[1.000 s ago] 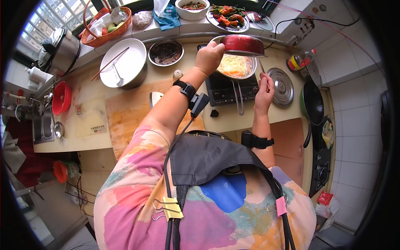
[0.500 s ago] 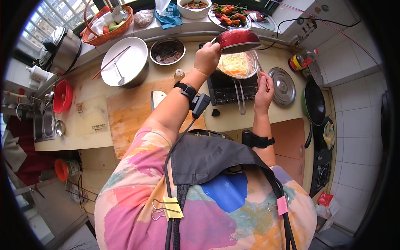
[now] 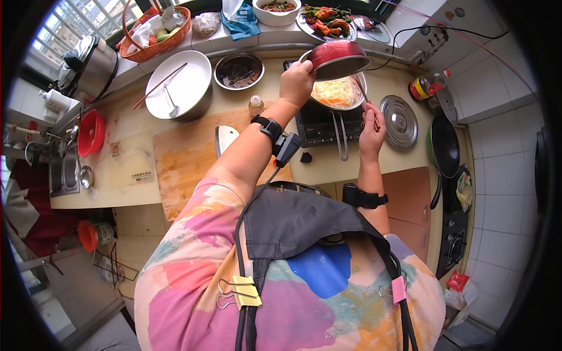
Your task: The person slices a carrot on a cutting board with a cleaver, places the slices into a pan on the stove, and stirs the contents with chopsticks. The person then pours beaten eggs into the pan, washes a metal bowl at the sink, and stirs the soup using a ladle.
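Note:
My left hand [image 3: 297, 83] is closed on the rim of a red bowl [image 3: 335, 52]. The bowl is tipped on its side above a light saucepan [image 3: 341, 137], its dark opening facing down toward the pan. Pale and orange shreds of food [image 3: 335, 92] fill the pan, which sits on a black induction cooker [image 3: 316, 130]. Closed around wooden chopsticks [image 3: 362, 88], my right hand [image 3: 371, 133] is at the pan's right side. The chopstick tips reach toward the pan's rim by the bowl; whether they touch the food I cannot tell.
Right of the cooker lie a metal lid [image 3: 399, 121] and a black frying pan [image 3: 445, 146]. To the left are a cutting board [image 3: 187, 155] with a knife [image 3: 225, 138], a small bottle [image 3: 256, 105], a large white pan [image 3: 187, 79] and a metal bowl [image 3: 239, 71].
The whole view has shifted slightly to the right. The chopsticks lean slightly more to the left over the pan; the bowl stays tipped in my left hand.

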Demonstrator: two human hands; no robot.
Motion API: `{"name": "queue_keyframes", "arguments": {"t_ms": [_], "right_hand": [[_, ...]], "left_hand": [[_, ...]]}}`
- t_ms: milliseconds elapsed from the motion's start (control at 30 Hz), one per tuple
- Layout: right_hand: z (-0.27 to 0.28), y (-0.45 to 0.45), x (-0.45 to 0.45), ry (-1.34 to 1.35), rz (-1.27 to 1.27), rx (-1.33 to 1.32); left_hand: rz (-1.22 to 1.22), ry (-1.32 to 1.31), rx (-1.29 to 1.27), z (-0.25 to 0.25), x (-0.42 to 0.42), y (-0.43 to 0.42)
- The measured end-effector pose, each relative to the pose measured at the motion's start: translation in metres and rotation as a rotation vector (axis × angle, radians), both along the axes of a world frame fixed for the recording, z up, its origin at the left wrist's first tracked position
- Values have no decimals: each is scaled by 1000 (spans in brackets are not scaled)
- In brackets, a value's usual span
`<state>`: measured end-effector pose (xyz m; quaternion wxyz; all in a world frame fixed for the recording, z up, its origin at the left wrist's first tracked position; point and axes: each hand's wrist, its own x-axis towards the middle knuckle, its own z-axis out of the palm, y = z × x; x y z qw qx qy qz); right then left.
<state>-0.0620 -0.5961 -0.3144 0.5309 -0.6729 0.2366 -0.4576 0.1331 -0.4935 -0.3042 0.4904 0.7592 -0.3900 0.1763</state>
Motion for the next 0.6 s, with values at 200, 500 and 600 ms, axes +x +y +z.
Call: {"name": "queue_keyframes", "arguments": {"t_ms": [200,500,600], "right_hand": [[-3,1,-2,13,11,19],[-3,18,7,43,154,-5],[-10,22,6,53,150,-57]], "left_hand": [[4,30,-1,-2,-1,0],[11,141,-33,-5,-7,-3],[42,219,-33,-5,-8,-4]]}}
